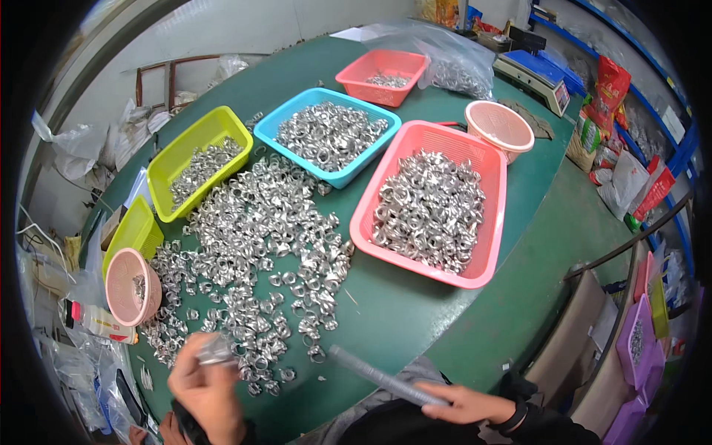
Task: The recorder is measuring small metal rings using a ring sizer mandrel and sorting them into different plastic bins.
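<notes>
At the lower left of the frame the left hand (202, 386) is closed around a small shiny metal ring piece (215, 348), blurred so its shape is hard to tell, at the near edge of a wide loose heap of silvery metal ring fittings (256, 245) spread over the dark green round table (400, 311). At the bottom centre the right hand (463, 404) pinches the near end of a thin grey metal rod (382, 378), fingers closed on it; the rod slants up and left above the table toward the heap. Beyond the heap, across the middle and upper frame, stand 4 plastic baskets holding more of the same fittings: a yellow-green rectangular basket (194, 159) at the left, a light blue rectangular basket (326, 136) beside it, a large pink rectangular basket (430, 202) at the right, and a smaller coral-pink basket (382, 76) farther back. A round pink plastic strainer (131, 286) lies tipped at the heap's left edge, and another round pink strainer (499, 126) sits just behind the large pink basket. A grey and blue weighing scale (534, 78) stands at the upper right.
</notes>
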Tool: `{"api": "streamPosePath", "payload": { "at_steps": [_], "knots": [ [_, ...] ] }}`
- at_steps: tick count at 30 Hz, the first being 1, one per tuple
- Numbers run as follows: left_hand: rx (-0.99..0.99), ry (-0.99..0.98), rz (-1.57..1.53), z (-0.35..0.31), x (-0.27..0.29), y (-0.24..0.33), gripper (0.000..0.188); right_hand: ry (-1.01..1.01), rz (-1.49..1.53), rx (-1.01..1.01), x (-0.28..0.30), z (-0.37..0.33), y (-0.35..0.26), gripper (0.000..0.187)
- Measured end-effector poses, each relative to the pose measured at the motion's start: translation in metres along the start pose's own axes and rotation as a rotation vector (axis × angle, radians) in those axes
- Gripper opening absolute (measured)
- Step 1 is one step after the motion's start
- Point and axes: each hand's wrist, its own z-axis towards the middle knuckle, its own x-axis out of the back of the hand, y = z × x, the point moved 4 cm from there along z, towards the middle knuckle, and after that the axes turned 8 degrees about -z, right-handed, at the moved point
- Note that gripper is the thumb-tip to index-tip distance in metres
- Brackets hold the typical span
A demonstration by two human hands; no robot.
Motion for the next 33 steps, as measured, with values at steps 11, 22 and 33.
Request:
{"api": "streamPosePath", "payload": {
  "at_steps": [11,22,33],
  "knots": [
    [-0.171,-0.525,0.497,0.039,-0.101,-0.02,0.03,0.307,0.412,-0.384,0.031,-0.013,0.008,0.043],
    [-0.224,-0.671,0.94,-0.046,-0.005,-0.086,0.034,0.252,0.425,-0.342,0.01,0.02,0.001,0.052],
    [0.612,-0.172,-0.217,-0.056,0.051,-0.062,0.019,-0.218,-0.251,-0.06,-0.013,0.042,-0.041,0.042]
  ]
}}
